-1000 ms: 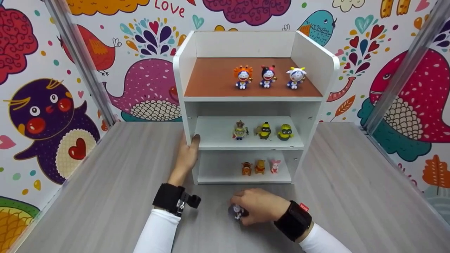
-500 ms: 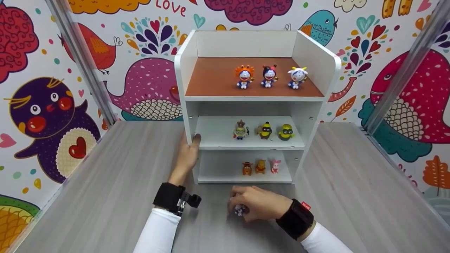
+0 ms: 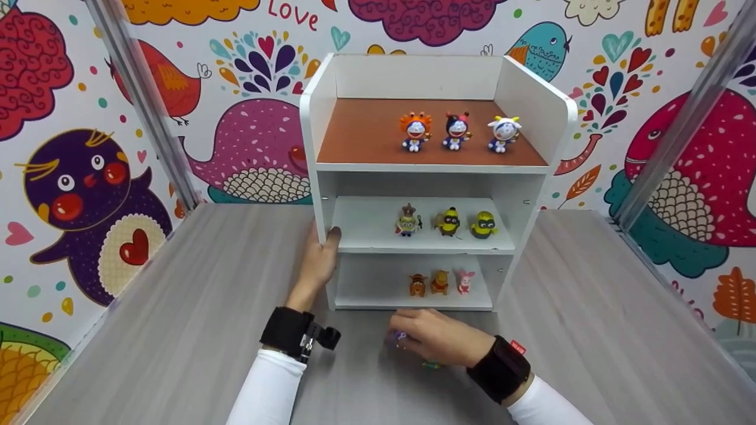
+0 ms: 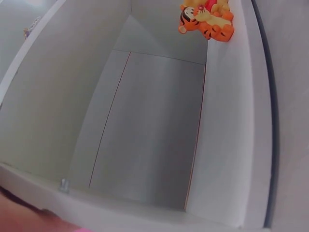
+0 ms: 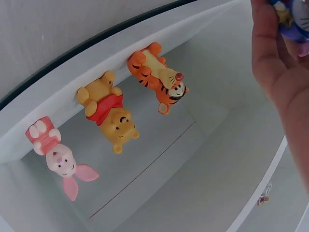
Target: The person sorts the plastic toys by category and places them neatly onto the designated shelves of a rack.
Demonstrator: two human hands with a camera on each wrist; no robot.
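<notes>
My left hand [image 3: 319, 260] grips the left side panel of a white three-level shelf unit [image 3: 319, 183], thumb on its front edge. In front of the bottom shelf, my right hand [image 3: 436, 336] pinches a small blue and purple toy figurine [image 5: 293, 21] with white whiskered face and gold star; fingers hide much of it. Just inside the bottom shelf stand a tiger figurine [image 5: 157, 77], a yellow bear figurine [image 5: 110, 108] in a red shirt and a pink piglet figurine [image 5: 55, 154]. Beneath the right hand a small green thing [image 3: 431, 365] shows, mostly hidden.
Three costumed white-faced figurines [image 3: 456, 132] stand on the brown top level. On the middle shelf are three yellow minion figurines [image 3: 448, 222]. The unit stands on a grey wood-grain table [image 3: 236, 283], with cartoon-printed walls [image 3: 248, 141] behind and beside it.
My right hand has lifted the figurine and moved slightly toward the shelf unit, turning the figurine. The green thing has come into view below the hand. My left hand keeps its grip.
</notes>
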